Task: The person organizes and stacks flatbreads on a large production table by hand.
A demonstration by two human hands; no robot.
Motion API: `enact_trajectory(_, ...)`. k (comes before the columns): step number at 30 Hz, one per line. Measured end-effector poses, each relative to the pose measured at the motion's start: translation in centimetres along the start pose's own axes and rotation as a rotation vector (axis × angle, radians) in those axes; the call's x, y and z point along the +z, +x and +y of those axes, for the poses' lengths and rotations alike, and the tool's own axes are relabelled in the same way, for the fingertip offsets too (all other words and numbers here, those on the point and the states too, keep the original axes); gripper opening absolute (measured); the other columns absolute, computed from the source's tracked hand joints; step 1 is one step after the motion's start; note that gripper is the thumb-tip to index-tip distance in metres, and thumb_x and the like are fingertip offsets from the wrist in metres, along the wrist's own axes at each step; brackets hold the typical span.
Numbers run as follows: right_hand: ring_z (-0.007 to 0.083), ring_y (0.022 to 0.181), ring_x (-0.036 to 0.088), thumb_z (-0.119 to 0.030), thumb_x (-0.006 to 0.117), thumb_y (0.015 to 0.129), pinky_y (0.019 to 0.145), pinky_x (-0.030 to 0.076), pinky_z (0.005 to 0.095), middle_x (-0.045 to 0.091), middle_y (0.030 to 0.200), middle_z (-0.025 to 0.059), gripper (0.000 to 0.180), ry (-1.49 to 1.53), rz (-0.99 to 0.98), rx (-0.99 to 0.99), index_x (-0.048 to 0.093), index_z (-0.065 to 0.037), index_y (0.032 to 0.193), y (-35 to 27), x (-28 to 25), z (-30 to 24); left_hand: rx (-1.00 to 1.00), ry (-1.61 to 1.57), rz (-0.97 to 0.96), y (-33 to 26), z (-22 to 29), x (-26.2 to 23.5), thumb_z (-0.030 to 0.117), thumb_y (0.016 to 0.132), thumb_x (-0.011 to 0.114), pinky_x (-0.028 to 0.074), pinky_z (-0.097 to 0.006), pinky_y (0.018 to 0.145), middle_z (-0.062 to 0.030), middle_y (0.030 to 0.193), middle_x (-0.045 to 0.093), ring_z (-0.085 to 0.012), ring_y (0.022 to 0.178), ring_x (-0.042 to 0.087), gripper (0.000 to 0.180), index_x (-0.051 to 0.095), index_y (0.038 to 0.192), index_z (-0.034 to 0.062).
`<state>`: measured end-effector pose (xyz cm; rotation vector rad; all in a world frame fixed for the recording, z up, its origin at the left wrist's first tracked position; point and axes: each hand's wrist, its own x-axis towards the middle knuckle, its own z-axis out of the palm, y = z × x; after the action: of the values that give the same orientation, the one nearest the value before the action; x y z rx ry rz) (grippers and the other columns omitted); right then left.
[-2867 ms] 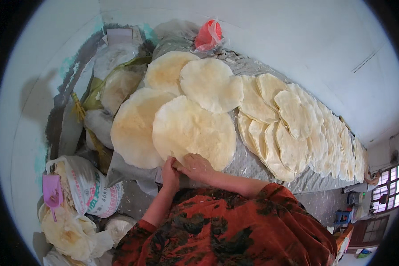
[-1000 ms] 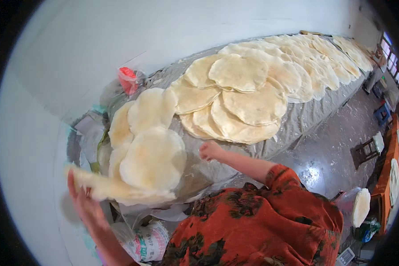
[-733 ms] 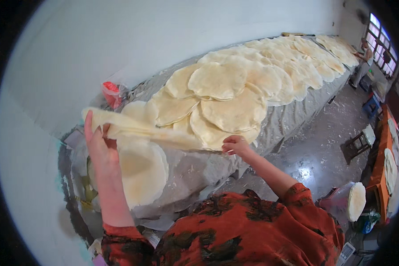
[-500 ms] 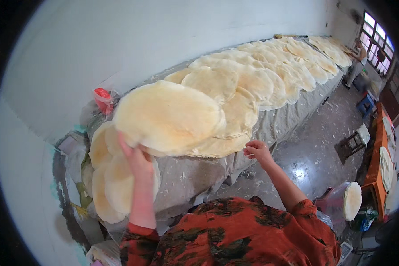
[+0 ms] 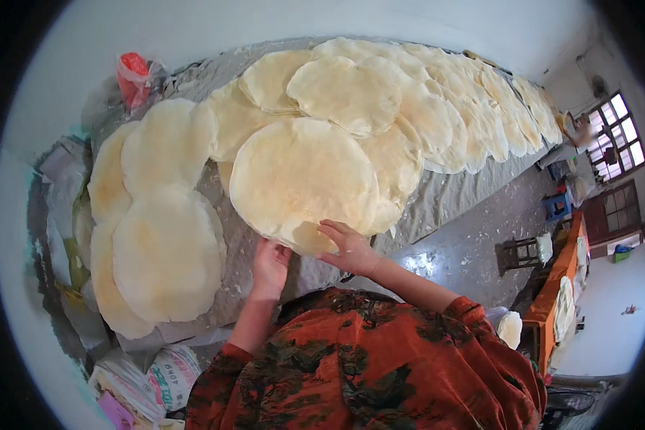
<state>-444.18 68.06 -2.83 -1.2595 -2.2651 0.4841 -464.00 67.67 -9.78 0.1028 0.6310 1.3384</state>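
A large round pale flatbread (image 5: 301, 175) lies on the grey-covered long table (image 5: 437, 204), overlapping other flatbreads. My left hand (image 5: 271, 266) is under its near edge and my right hand (image 5: 347, 246) rests on top of that edge, so both grip the same flatbread. Further flatbreads (image 5: 437, 93) run in overlapping rows along the table to the far right. A separate group of flatbreads (image 5: 161, 251) lies to the left of my hands.
A red bag (image 5: 135, 75) sits at the table's far left corner. Sacks and bags (image 5: 147, 373) are piled at the lower left. A white wall runs behind the table. To the right are a stool (image 5: 523, 251) and an orange bench (image 5: 552, 294).
I lifted a flatbread from the left group, carried it right through the air, and laid it down over the row; both hands now hold its near edge.
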Motion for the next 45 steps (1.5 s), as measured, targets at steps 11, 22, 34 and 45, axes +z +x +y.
enact_trajectory(11,0.0335,0.118,0.041,-0.036,0.068,0.071,0.096,0.035,0.0430,0.046,0.125,0.0160,0.061,-0.166,-0.262,-0.070,0.047,-0.005,0.119,1.3,-1.2,2.9,0.018,0.156,-0.046,-0.7,-1.2,1.8,-0.011,0.073,0.051,0.045,-0.036,0.087,-0.0061,0.120,0.050,-0.0221,0.109,0.050,0.060,0.036,0.125,0.0144)
enact_trajectory(22,0.0339,0.103,0.053,-0.014,0.057,0.068,0.082,0.044,0.0425,0.053,0.110,0.0207,0.043,-0.204,-0.151,-0.280,0.050,0.002,0.107,1.9,0.8,2.6,0.220,0.251,0.112,0.5,-3.4,1.9,-0.011,0.071,0.049,0.048,-0.035,0.080,-0.0072,0.110,0.052,-0.0224,0.101,0.053,0.055,0.038,0.121,0.0086)
enact_trajectory(34,0.0336,0.075,0.060,-0.022,0.057,0.072,0.066,0.049,0.0432,0.060,0.081,0.0184,0.021,-0.102,-0.142,-0.101,0.056,-0.002,0.079,5.6,1.5,0.6,0.343,0.514,0.327,1.2,-4.7,3.5,-0.007,0.075,0.056,0.049,-0.034,0.076,-0.0096,0.108,0.056,-0.0221,0.094,0.057,0.048,0.042,0.120,0.0033)
enact_trajectory(45,0.0143,0.062,0.058,-0.020,0.068,0.067,0.058,0.047,0.0322,0.062,0.063,0.0078,0.018,-0.341,-0.084,-0.078,0.066,-0.003,0.074,30.1,-19.8,2.7,0.361,0.278,0.177,1.2,-6.4,0.4,-0.010,0.068,0.055,0.047,-0.029,0.077,-0.0085,0.107,0.056,-0.0215,0.094,0.057,0.051,0.046,0.117,0.0012)
